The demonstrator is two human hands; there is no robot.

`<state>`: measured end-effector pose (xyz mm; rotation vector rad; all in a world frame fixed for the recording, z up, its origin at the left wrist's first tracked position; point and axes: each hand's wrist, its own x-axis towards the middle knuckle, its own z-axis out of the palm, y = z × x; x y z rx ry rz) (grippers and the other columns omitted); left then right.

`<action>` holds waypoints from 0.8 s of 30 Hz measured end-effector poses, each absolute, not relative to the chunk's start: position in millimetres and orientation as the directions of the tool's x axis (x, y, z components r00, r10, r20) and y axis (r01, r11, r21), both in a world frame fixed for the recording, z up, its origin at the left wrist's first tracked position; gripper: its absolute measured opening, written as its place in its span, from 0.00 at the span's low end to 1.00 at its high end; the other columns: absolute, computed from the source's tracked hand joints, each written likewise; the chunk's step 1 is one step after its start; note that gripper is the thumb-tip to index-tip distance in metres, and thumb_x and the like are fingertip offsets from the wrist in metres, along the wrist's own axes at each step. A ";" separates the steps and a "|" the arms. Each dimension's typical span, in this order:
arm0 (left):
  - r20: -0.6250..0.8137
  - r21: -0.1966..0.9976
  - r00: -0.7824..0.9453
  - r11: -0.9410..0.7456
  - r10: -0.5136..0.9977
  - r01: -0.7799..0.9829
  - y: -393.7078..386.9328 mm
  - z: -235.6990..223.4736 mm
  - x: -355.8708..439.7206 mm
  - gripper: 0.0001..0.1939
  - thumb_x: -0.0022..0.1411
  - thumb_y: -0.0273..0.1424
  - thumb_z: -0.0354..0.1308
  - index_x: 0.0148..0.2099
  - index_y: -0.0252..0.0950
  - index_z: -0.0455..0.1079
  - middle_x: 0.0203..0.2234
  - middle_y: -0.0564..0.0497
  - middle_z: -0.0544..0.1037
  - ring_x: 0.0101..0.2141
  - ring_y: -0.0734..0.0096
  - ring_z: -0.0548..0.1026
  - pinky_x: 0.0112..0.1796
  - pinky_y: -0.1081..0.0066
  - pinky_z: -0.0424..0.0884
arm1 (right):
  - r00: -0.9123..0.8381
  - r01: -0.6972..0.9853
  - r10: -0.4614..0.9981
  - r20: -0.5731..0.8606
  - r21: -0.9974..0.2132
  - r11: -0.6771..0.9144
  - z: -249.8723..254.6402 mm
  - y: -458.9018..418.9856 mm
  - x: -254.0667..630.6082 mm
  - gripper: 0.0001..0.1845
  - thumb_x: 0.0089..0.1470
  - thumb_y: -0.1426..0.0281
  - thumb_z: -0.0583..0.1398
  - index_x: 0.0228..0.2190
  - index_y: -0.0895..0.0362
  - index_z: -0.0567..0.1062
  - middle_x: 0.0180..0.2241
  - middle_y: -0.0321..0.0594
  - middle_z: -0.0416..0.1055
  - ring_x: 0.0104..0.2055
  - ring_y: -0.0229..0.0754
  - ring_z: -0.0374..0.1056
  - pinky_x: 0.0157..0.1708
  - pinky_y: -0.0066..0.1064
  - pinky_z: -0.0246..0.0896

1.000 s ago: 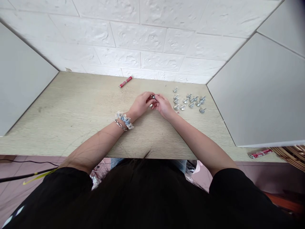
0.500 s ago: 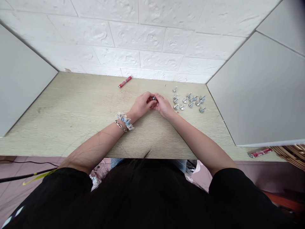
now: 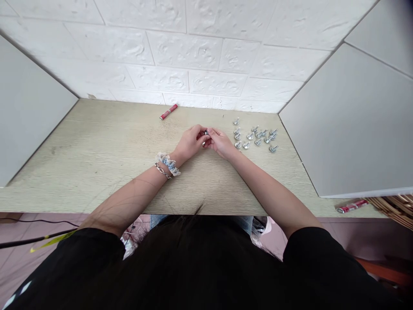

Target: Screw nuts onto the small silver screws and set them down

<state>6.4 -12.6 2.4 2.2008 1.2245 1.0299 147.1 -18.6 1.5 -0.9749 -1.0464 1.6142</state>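
My left hand [image 3: 190, 142] and my right hand [image 3: 221, 142] meet over the middle of the wooden desk [image 3: 97, 155]. Both pinch one small metal part [image 3: 205, 133] between their fingertips, and most of it is hidden by the fingers. A lace scrunchie and a chain bracelet [image 3: 166, 165] sit on my left wrist. Just right of my right hand lie several small silver metal parts [image 3: 254, 137], like short bolts with nuts, spread on the desk.
A red tube [image 3: 168, 111] lies near the back wall. Grey panels close in the desk at left [image 3: 29, 107] and right [image 3: 348, 129]. Another red tube [image 3: 351, 206] and a wicker basket [image 3: 395, 206] sit at the far right front edge.
Both hands stay pinched together on the small metal part, with only slight finger shifts. Nothing else on the desk has moved.
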 end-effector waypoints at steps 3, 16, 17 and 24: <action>0.392 0.656 0.336 -0.516 0.857 0.551 -13.0 3.4 6.2 0.07 0.62 0.28 0.56 0.43 0.34 0.69 0.34 0.51 0.76 0.34 0.72 0.72 0.38 0.70 0.68 | -0.236 -0.282 0.962 -0.134 -0.938 -0.199 3.0 -18.7 146.9 0.09 0.59 0.66 0.57 0.28 0.57 0.67 0.22 0.31 0.67 0.20 0.32 0.64 0.27 0.27 0.64; 0.370 0.638 0.361 -0.516 0.856 0.572 -15.6 5.8 9.1 0.08 0.60 0.25 0.56 0.43 0.35 0.68 0.35 0.51 0.75 0.35 0.71 0.72 0.40 0.69 0.68 | -0.191 -0.318 0.966 -0.175 -0.920 -0.229 2.3 -17.7 145.4 0.07 0.60 0.68 0.53 0.29 0.55 0.63 0.22 0.30 0.68 0.21 0.31 0.63 0.26 0.25 0.64; 0.369 0.637 0.362 -0.516 0.856 0.573 -15.6 5.7 9.3 0.08 0.60 0.26 0.55 0.43 0.35 0.68 0.35 0.51 0.75 0.36 0.71 0.72 0.40 0.69 0.68 | -0.188 -0.321 0.967 -0.174 -0.919 -0.228 1.7 -17.6 145.0 0.08 0.60 0.65 0.55 0.30 0.55 0.63 0.23 0.30 0.68 0.21 0.31 0.64 0.26 0.25 0.64; 0.392 0.666 0.329 -0.512 0.859 0.542 -12.8 1.0 8.2 0.07 0.62 0.28 0.55 0.43 0.36 0.67 0.34 0.51 0.75 0.34 0.71 0.71 0.38 0.70 0.68 | -0.243 -0.308 0.955 -0.172 -0.920 -0.244 4.1 -18.5 146.1 0.08 0.58 0.66 0.57 0.30 0.55 0.65 0.23 0.31 0.68 0.22 0.32 0.65 0.27 0.27 0.65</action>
